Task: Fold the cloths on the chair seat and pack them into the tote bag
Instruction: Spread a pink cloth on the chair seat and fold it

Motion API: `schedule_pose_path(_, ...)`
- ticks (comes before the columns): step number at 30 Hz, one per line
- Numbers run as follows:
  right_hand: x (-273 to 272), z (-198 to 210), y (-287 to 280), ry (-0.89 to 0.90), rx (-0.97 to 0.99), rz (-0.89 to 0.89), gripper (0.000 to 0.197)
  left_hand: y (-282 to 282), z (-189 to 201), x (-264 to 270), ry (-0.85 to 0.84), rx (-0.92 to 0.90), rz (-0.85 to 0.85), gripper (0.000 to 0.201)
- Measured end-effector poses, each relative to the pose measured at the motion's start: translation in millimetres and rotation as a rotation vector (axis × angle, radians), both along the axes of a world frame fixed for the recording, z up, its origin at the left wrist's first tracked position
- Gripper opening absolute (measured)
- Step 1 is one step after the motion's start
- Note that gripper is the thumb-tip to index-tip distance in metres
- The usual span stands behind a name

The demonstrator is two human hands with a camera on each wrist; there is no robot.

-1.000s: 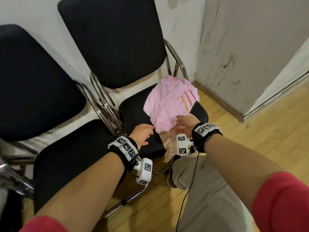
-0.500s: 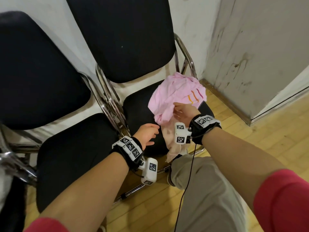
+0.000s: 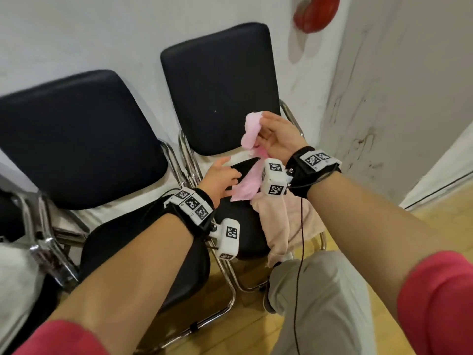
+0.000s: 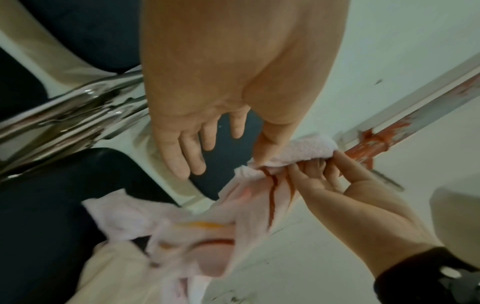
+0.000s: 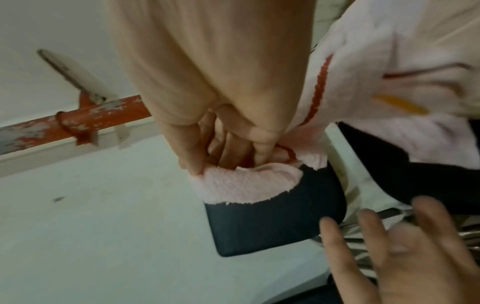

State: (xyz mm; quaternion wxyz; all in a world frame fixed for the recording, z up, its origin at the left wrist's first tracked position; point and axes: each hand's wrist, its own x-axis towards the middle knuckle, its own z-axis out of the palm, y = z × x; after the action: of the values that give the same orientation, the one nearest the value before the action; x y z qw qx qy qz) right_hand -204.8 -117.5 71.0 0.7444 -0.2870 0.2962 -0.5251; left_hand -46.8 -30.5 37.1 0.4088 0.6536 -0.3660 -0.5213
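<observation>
Two black padded chairs on chrome frames are seen side by side against a white wall, the right-hand chair (image 3: 220, 103) standing close to a stained corner partition (image 3: 384, 98). On its seat (image 3: 240, 226) a beige cloth (image 3: 286, 221) is draped, its front part hanging over the edge above the wooden floor (image 3: 230, 336). A pink cloth (image 3: 249, 134) with red and orange stripes is raised above that seat by the right hand (image 3: 279, 139); an upper edge is bunched and pinched between the curled fingers and thumb, as confirmed in the right wrist view (image 5: 246, 185), while the lower end trails down to the beige cloth. The left hand (image 3: 220, 178) is held just beside the hanging pink fabric with fingers spread and relaxed, grasping nothing; whether the fingertips touch the cloth cannot be told. The view of the lower pink cloth is partly blocked by the white wrist-mounted camera block (image 3: 273, 180) and its black cable. A red object (image 3: 314, 11) is fixed high on the wall, cut off by the frame edge. A knee in grey trousers (image 3: 320, 303) is placed directly before the right chair. No tote bag is identified in any view.
</observation>
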Motion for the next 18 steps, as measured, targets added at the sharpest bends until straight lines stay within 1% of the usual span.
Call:
schedule_pose_path(2, 9, 20, 10, -0.016, -0.078, 0.034, 0.015, 1, 17, 2, -0.006, -0.073, -0.039, 0.072)
schedule_pose_path(4, 16, 36, 18, -0.068, -0.097, 0.047, 0.016, 4, 33, 4, -0.005, -0.146, -0.063, 0.081)
schedule_pose_path(5, 19, 44, 23, -0.079, -0.107, 0.06, 0.017, 6, 40, 5, 0.009, -0.177, -0.073, 0.083)
schedule_pose_path(6, 22, 51, 28, -0.078, -0.121, 0.081, 0.018, 7, 47, 6, 0.026, -0.209, -0.085, 0.082)
schedule_pose_path(7, 25, 57, 32, -0.07, -0.138, 0.106, 0.019, 8, 53, 7, 0.033, -0.244, -0.096, 0.075)
schedule_pose_path(9, 32, 67, 42, -0.048, -0.189, 0.169, 0.022, 13, 66, 7, 0.006, -0.303, -0.111, 0.047)
schedule_pose_path(11, 39, 76, 51, -0.012, -0.226, 0.228, 0.025, 20, 75, 11, -0.052, -0.329, -0.089, 0.022)
schedule_pose_path(12, 44, 80, 56, 0.004, -0.238, 0.254, 0.027, 23, 79, 16, -0.064, -0.335, -0.07, 0.016)
schedule_pose_path(14, 53, 85, 63, 0.019, -0.245, 0.284, 0.028, 30, 84, 30, -0.053, -0.339, -0.013, 0.017)
schedule_pose_path(17, 72, 93, 72, 0.028, -0.237, 0.291, 0.029, 44, 91, 59, 0.012, -0.371, 0.089, 0.03)
schedule_pose_path(18, 79, 95, 75, 0.026, -0.228, 0.294, 0.031, 50, 96, 68, 0.04, -0.388, 0.125, 0.031)
